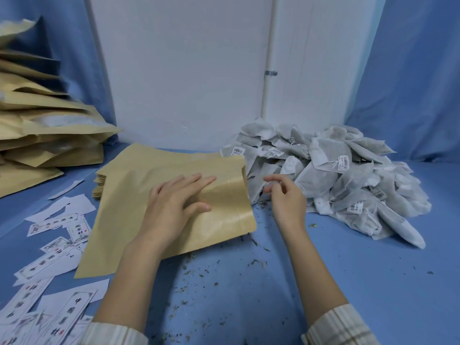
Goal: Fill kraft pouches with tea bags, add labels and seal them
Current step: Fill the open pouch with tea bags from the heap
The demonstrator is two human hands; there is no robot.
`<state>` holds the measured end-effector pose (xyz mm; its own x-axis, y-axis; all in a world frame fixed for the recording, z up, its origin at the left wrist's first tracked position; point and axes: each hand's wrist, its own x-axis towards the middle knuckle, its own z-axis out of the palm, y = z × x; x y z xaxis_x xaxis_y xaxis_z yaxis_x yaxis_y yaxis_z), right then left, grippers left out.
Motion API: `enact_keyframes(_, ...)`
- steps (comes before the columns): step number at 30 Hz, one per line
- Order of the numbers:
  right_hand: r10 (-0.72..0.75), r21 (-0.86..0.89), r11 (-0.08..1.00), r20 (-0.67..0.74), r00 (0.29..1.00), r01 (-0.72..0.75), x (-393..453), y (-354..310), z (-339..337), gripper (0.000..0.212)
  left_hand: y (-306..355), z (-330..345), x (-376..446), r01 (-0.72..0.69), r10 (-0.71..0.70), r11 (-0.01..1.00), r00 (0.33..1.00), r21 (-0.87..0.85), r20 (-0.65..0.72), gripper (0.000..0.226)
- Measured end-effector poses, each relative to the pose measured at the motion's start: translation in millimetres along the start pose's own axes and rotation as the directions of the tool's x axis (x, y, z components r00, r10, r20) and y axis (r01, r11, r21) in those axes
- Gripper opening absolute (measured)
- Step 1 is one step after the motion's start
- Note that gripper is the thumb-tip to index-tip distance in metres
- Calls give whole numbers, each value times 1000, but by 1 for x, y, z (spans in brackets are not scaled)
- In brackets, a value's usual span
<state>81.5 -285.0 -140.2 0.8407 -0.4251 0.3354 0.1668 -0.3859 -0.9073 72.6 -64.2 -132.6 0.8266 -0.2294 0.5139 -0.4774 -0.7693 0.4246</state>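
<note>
Head view, blue worktop [323,282] w/ packing materials. Left hand [174,207] lies palm-down on the top kraft pouch [139,195] of a flat stack at centre; fingers straight and slightly spread, thumb out to the side, pressing the paper, nothing gripped. The pouch's open mouth w/ zip strip faces right, toward the tea bags. Edges of further pouches show under its far-left corner.

Right hand [286,197] hovers just right of the pouch mouth, between pouch and tea-bag heap [348,180]; fingers loosely curled, thumb and forefinger near each other, holding nothing that can be made out. It touches neither pouch nor bags, as far as visible.

Tea-bag heap: grey-white filter bags piled at right-rear against the white wall [186,70], several w/ small printed tags, some w/ barcodes. The nearest bags lie just beside the pouch's right edge.

Labels [54,270]: white slips w/ black characters and red stamps, scattered loose at lower left, some face-down, a few partly under the pouch stack's near-left corner.

Filled pouches [44,135]: tall untidy pile at far left, well apart from the hands; clear windows visible on some.

Loose tea crumbs [199,270] speckle the worktop between and in front of the forearms. Striped cream sleeves [338,327] are pushed up both arms. Blue curtains [410,83] hang either side of the wall.
</note>
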Motion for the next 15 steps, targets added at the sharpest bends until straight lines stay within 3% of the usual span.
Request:
enact_keyframes(1, -33, -111, 993, -20, 999, 31, 6, 7, 0, 37, -1, 1, 0, 20, -20, 1000, 1000, 20, -24, 54)
enact_keyframes(5, 36, -298, 952, 329, 944, 68, 23, 21, 16, 42, -2, 5, 1, 45, -43, 997, 999, 65, -27, 55)
enact_keyframes(7, 51, -366, 927, 345, 937, 85, 27, 24, 26, 44, -1, 7, 1, 42, -42, 997, 999, 71, -4, 56)
enact_keyframes(9, 32, -362, 931, 228, 973, 54, 27, 30, 31, 50, 0, 10, 0, 44, -46, 996, 999, 77, 13, 57)
enact_keyframes(11, 51, -221, 974, 29, 998, -43, 26, 32, 27, 50, 1, 11, 0, 48, -50, 995, 999, 91, 21, 56)
enact_keyframes(13, 74, -99, 991, -119, 990, -86, 26, 29, 18, 39, 2, 12, -1, 53, -56, 993, 998, 104, 24, 55)
enact_keyframes(15, 116, 89, 991, -125, 985, -105, 30, 24, 3, 21, 2, 12, 0, 55, -57, 993, 998, 100, 19, 55)
